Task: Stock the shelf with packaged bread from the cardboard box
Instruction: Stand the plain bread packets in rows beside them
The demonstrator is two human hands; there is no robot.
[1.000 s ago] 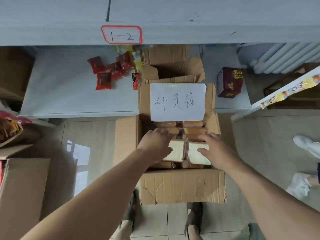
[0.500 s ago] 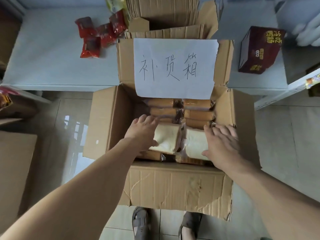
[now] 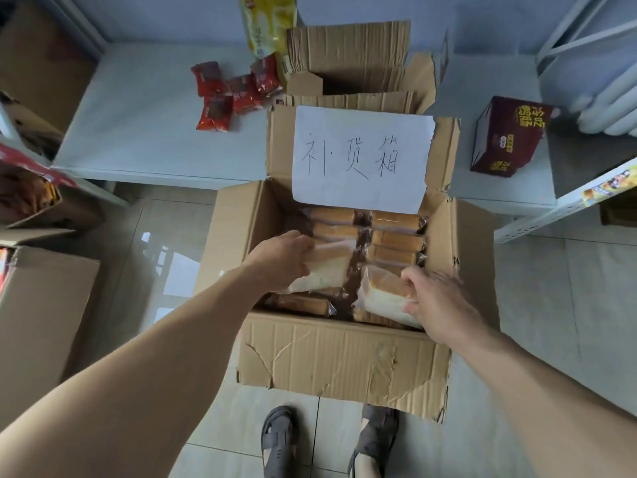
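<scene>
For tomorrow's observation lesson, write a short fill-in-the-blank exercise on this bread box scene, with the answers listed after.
1. Each hand grips one pack of ____.
2. The white paper with handwriting is stuck to a flap of the ____.
3. The red packets lie on the ____.
4. The dark red carton stands to the ____ of the box.

Answers: bread; box; shelf; right
</scene>
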